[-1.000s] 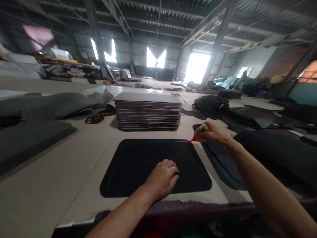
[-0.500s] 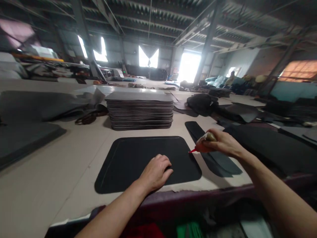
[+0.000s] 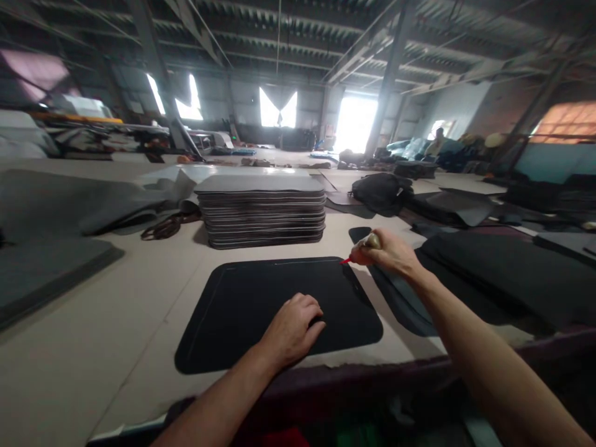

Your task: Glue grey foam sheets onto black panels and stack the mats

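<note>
Left hand (image 3: 294, 328) touches black panel (image 3: 246, 305), right (image 3: 389, 252) grips red-nozzled bottle (image 3: 358, 253).

Brown cords (image 3: 162, 230) lie left, black bundle (image 3: 379, 192) right, bright doorway (image 3: 357, 121) behind

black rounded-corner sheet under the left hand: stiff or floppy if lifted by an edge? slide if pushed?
Probably bends but holds some shape: the sheet lies flat, without visible wrinkles. Likely light, as it looks thin against the tabletop. It may slide if pushed, though the left hand resting on it would probably resist that.
</note>
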Demonstrator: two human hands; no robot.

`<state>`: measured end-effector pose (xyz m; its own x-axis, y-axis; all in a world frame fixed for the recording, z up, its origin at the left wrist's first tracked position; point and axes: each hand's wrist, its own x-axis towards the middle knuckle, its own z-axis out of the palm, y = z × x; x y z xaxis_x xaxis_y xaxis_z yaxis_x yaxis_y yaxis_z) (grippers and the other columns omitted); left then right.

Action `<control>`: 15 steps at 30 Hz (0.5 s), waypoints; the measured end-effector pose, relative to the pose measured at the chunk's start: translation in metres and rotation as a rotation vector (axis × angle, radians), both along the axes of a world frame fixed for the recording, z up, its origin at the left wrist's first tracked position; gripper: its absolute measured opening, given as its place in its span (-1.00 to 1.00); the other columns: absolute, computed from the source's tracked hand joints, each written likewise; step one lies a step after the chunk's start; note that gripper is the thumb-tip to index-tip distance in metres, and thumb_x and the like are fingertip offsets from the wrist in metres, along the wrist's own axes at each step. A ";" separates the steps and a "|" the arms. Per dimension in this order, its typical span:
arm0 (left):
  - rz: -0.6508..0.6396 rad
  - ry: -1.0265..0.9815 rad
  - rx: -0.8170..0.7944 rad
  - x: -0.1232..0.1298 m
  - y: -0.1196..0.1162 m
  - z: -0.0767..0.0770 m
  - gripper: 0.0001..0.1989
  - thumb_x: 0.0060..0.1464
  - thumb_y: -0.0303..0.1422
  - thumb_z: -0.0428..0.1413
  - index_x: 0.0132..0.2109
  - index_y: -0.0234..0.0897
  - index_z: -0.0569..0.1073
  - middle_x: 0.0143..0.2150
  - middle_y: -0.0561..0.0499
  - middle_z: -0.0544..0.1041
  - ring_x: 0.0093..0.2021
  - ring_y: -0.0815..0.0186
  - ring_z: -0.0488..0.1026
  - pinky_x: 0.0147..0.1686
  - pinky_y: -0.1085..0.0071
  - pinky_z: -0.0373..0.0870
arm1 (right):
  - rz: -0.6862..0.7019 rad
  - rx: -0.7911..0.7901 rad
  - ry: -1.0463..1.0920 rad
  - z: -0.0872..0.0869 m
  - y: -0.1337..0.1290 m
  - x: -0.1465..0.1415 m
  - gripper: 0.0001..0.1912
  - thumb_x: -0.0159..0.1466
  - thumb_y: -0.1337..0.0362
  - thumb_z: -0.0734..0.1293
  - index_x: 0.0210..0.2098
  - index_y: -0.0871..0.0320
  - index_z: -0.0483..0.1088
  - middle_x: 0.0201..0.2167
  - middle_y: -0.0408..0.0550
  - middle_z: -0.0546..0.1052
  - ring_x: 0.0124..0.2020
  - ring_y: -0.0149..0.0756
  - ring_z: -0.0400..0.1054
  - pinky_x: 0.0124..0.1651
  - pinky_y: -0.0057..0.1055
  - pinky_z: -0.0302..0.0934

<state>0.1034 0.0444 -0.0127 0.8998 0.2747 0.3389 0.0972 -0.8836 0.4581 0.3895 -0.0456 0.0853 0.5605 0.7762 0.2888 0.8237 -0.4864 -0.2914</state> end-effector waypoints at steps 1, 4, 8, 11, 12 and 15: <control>0.000 -0.003 -0.003 0.000 0.000 0.000 -0.88 0.25 -0.33 0.13 -0.10 -0.22 0.49 -0.05 0.00 0.50 -0.02 0.22 0.36 0.01 0.24 0.35 | -0.003 0.008 0.005 -0.001 0.004 0.001 -0.63 0.20 -0.02 0.32 -0.13 0.09 0.34 -0.24 -0.04 0.49 -0.25 -0.12 0.38 -0.32 -0.34 0.08; -0.002 -0.003 -0.004 0.000 0.000 0.000 -0.88 0.24 -0.34 0.13 -0.10 -0.23 0.49 -0.06 0.00 0.50 -0.02 0.22 0.36 0.01 0.25 0.35 | -0.013 0.005 -0.001 -0.001 0.006 0.001 -0.61 0.19 -0.01 0.32 -0.12 0.10 0.34 -0.23 -0.01 0.49 -0.25 -0.11 0.37 -0.33 -0.33 0.08; 0.002 0.008 0.016 0.001 0.000 0.001 -0.89 0.24 -0.34 0.14 -0.11 -0.23 0.50 -0.06 0.00 0.50 -0.02 0.21 0.37 0.01 0.25 0.35 | 0.000 -0.031 -0.003 0.004 -0.010 -0.001 -0.65 0.17 0.04 0.32 -0.13 0.09 0.33 -0.25 -0.04 0.49 -0.24 -0.11 0.38 -0.32 -0.33 0.08; 0.005 0.007 0.027 0.001 0.000 0.001 -0.89 0.24 -0.34 0.13 -0.11 -0.23 0.50 -0.07 -0.01 0.51 -0.03 0.21 0.37 0.01 0.26 0.36 | 0.031 -0.033 0.048 0.008 -0.030 -0.005 -0.66 0.16 0.04 0.33 -0.14 0.07 0.35 -0.28 -0.09 0.50 -0.24 -0.14 0.39 -0.30 -0.34 0.11; 0.002 0.006 0.032 0.000 0.000 0.001 -0.89 0.25 -0.34 0.13 -0.11 -0.23 0.50 -0.07 -0.01 0.51 -0.03 0.21 0.37 0.00 0.27 0.36 | 0.038 -0.029 0.072 0.009 -0.038 -0.007 -0.66 0.16 0.03 0.34 -0.15 0.07 0.35 -0.29 -0.10 0.50 -0.25 -0.15 0.39 -0.30 -0.35 0.12; -0.008 -0.003 0.057 0.000 0.000 0.001 -0.89 0.26 -0.33 0.11 -0.11 -0.22 0.50 -0.07 -0.01 0.51 -0.03 0.21 0.37 0.00 0.28 0.35 | 0.054 -0.013 0.134 0.011 -0.063 -0.017 -0.66 0.15 0.01 0.36 -0.17 0.06 0.36 -0.32 -0.13 0.51 -0.28 -0.17 0.39 -0.30 -0.36 0.15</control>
<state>0.1033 0.0446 -0.0119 0.9009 0.2475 0.3565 0.0884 -0.9089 0.4075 0.3729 -0.1090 0.0960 0.5503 0.8097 0.2039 0.8031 -0.4465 -0.3946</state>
